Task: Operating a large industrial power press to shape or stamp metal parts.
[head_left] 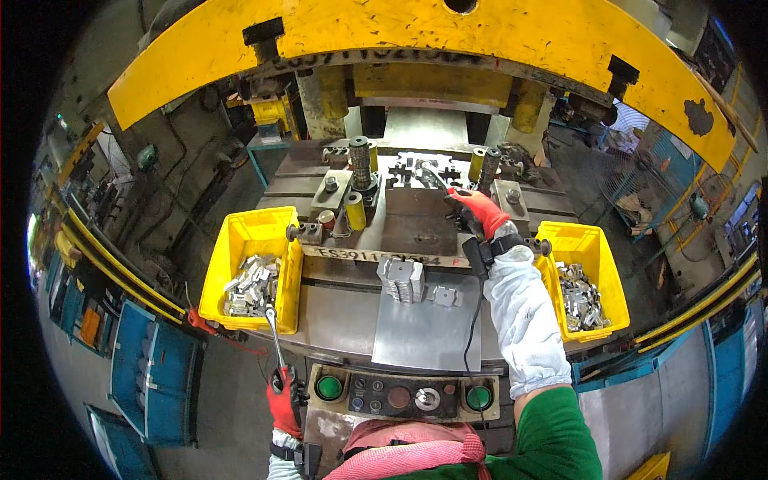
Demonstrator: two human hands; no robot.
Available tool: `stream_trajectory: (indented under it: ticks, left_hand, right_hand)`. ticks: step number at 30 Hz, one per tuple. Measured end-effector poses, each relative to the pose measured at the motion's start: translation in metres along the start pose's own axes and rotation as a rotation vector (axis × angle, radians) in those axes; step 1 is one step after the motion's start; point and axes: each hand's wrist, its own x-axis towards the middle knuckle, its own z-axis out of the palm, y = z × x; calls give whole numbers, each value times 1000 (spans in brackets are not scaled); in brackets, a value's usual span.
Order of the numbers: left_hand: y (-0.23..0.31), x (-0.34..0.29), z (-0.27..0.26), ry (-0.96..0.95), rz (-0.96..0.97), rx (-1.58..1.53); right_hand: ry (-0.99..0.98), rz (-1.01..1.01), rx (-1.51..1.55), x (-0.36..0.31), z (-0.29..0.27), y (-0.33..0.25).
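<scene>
My left hand (282, 404), in a red glove, is closed around a slim silver rod-like tool (277, 340). The tool points up, its rounded head at the front edge of the left yellow bin (214, 296). My right hand (482, 211), also red-gloved, reaches into the press and grips a similar silver tool (438, 178). That tool's head lies over the die plate (394, 164) with cut-out shapes; whether it touches a part there I cannot tell. Nearer to me, a stack of flat notched metal pieces (402, 278) stands beside a few loose notched pieces (445, 296).
Overhead spans the yellow press beam (400, 30). Posts (360, 164) flank the die. The right yellow bin (612, 312), like the left one, holds small metal parts. A bare steel sheet (424, 336) lies before the control panel (404, 398). A black cable (472, 332) hangs from my right wrist.
</scene>
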Motion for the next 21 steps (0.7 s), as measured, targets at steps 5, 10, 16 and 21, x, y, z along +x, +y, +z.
stream_trajectory:
  ticks: [5, 10, 16, 21]
  left_hand:
    - [-21, -2, -27, 127, 48, 35]
    - [-101, 27, -67, 516, 353, 135]
    - [-210, 86, -112, 328, -30, 417]
    - [-237, 129, -82, -139, -94, 572]
  right_hand:
    - [355, -126, -256, -31, 76, -21]
    - [677, -280, 34, -164, 65, 8]
    - [1399, 204, -297, -391, 43, 134]
    - [875, 715, -96, -482, 56, 308]
